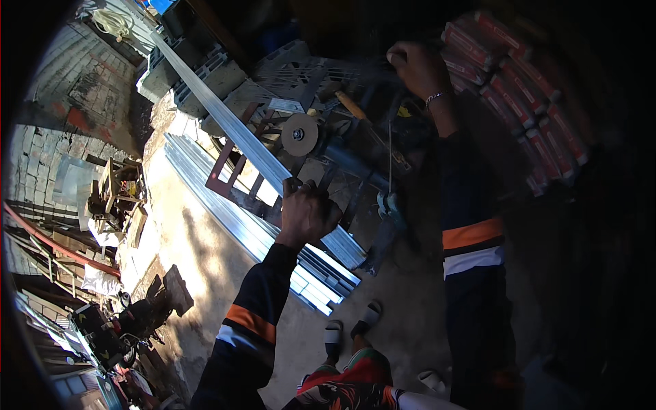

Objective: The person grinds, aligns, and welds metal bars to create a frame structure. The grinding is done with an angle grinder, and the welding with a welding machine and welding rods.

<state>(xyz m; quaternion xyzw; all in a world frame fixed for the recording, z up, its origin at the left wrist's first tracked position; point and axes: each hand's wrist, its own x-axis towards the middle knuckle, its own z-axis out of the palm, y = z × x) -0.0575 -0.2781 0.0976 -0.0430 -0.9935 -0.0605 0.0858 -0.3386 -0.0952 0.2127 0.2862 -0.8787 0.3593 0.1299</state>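
Observation:
My left hand (307, 213) is closed round a long galvanised steel profile (236, 126), near its lower end. The profile runs diagonally from the concrete blocks at the upper left, over a dark red metal frame (220, 176). To the right of the profile, a cut-off saw shows its round abrasive disc (299, 134) next to its dark motor body (352, 162). My right hand (418, 70), a bracelet at the wrist, is raised beyond the saw with the fingers curled in. Deep shadow hides what they hold, if anything.
More steel profiles (314, 287) lie in a bundle on the floor under my left arm. Red-and-white packages (529, 92) are stacked at the right. Grey concrete blocks (212, 78) stand at the back. A motorcycle (113, 328) is at the lower left. My sandalled feet (371, 314) are below.

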